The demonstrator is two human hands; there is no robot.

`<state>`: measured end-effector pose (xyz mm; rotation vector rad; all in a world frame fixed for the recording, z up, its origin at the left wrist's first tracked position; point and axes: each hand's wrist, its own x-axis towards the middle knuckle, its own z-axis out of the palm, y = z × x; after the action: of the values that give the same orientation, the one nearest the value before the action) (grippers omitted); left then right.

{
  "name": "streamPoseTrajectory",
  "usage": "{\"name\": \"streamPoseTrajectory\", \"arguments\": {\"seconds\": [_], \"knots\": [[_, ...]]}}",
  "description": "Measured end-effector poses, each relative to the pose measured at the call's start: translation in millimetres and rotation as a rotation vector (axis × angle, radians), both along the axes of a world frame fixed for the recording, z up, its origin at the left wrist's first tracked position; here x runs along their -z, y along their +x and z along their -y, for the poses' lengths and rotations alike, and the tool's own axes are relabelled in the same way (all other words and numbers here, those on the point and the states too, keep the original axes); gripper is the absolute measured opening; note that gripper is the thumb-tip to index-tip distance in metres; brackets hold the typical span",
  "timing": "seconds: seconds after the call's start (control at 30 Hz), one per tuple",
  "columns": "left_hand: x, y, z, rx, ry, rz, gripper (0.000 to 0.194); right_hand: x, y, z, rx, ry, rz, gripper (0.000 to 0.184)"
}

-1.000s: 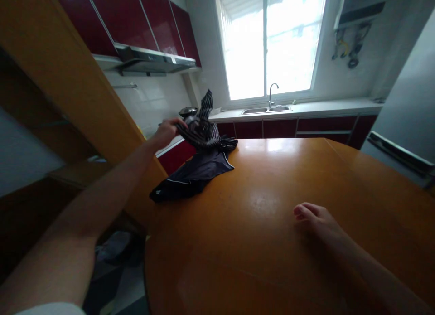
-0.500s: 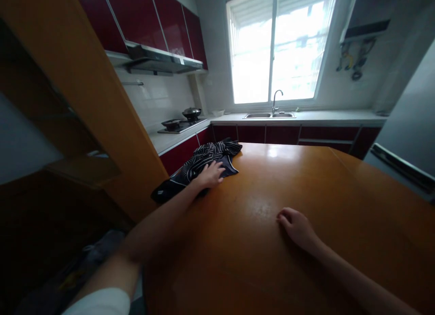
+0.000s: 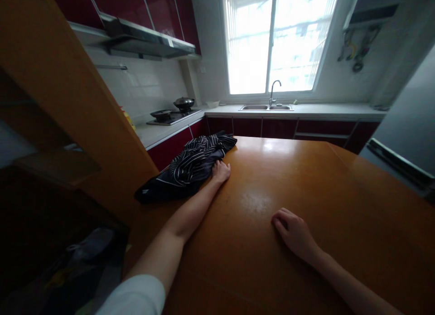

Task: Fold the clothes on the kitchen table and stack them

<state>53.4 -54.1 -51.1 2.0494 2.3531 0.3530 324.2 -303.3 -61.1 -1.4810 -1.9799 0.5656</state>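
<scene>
A crumpled black garment [image 3: 190, 163] with white stripes lies in a heap along the left edge of the wooden table [image 3: 258, 242]. At the heap's right side, my left hand [image 3: 222, 171] has its fingers curled into the dark cloth, the fingertips partly hidden by it. My right hand [image 3: 291, 229] rests on the tabletop, nearer to me and well apart from the garment. Its fingers are curled in with nothing visible in them.
A wooden post [image 3: 98, 93] slants up at the left beside the table. Beyond stand a gas stove [image 3: 173, 118] with a lidded pan [image 3: 184, 103], a sink [image 3: 254, 108] under the window, and a pale appliance [image 3: 408, 124] at the right. Dim items lie low at the left.
My left hand has gone from lying spread on the garment to curling in at its right edge. The white-edged corner there no longer shows. My right hand stays in place; the view has shifted slightly.
</scene>
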Motion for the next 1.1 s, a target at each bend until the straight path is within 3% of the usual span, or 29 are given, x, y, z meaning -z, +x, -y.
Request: {"name": "streamPoseTrajectory", "arguments": {"seconds": [0.13,0.33,0.47,0.67,0.8,0.93,1.1], "knots": [[4.3,2,1,-0.029,0.031,0.004,0.063,-1.0,0,2,-0.005,0.005,-0.033,0.025],[-9.6,-22,-13,-0.094,-0.032,0.058,0.057,3.1,3,1,-0.018,0.003,-0.034,0.024],[-11.1,-14,1,-0.052,-0.014,0.040,0.056,2.5,2,0,-0.012,0.006,-0.009,0.023],[4.7,32,56,0.233,-0.023,0.009,0.062,3.3,3,-2,0.002,0.012,-0.022,0.024],[8.7,57,100,0.468,-0.051,0.021,0.060,10.1,12,-14,0.116,0.097,-0.004,0.024],[9.3,73,140,0.684,-0.052,0.034,0.062,14.3,18,-31,0.220,0.152,0.215,0.038],[10.0,91,156,0.798,-0.077,-0.011,0.063,8.3,15,-55,0.141,0.011,0.442,0.059]]}}
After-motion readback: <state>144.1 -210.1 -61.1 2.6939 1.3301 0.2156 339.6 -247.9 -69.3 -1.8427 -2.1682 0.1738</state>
